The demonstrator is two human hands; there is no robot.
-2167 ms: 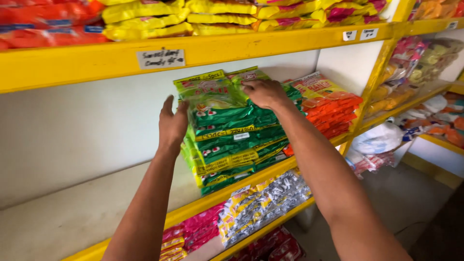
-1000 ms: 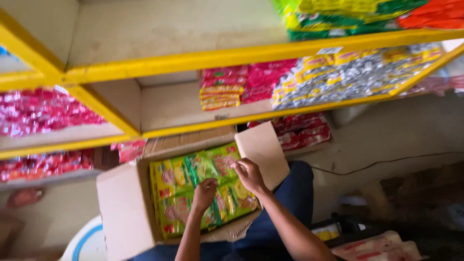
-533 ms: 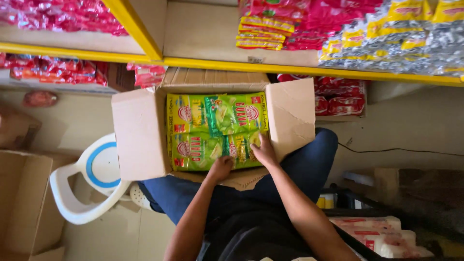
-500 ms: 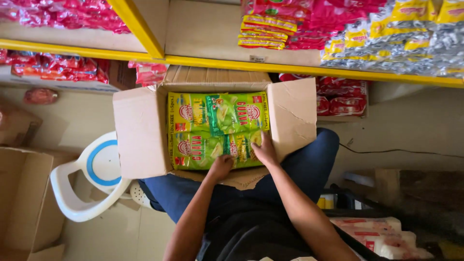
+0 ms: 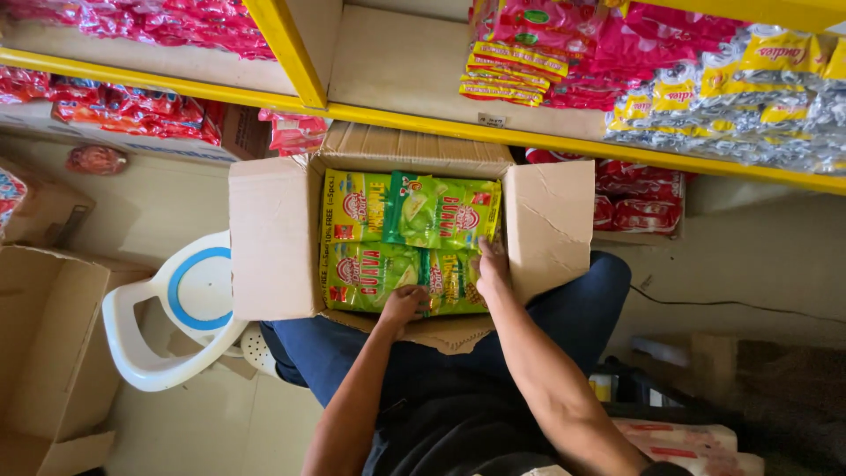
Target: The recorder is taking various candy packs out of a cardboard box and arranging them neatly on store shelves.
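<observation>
Both of your hands are down in the open cardboard box (image 5: 264, 238) that rests on your lap. Your left hand (image 5: 404, 304) lies with its fingers curled onto the near edge of the green and yellow snack packets (image 5: 410, 242), about the middle of the near row. Your right hand (image 5: 490, 267) is pressed in at the right end of that row, fingers slipped between the packets and the box wall. Whether either hand has truly closed on a packet, I cannot tell; the fingertips are hidden among the wrappers.

The packets lie flat in two rows, faces up, filling the box from wall to wall, which is likely why your fingers go in at the edges, where there is something to get under. All four flaps are folded out, so nothing stands in your way.

Beyond the box, a white plastic chair with a blue ring (image 5: 181, 304) stands just to your left, partly under the left flap. Another opened carton (image 5: 48, 344) sits on the floor further left. Ahead of you run the yellow shelves (image 5: 423, 123), holding red and pink packets (image 5: 176, 31) on the left and silver and yellow packets (image 5: 749, 97) on the right.
</observation>
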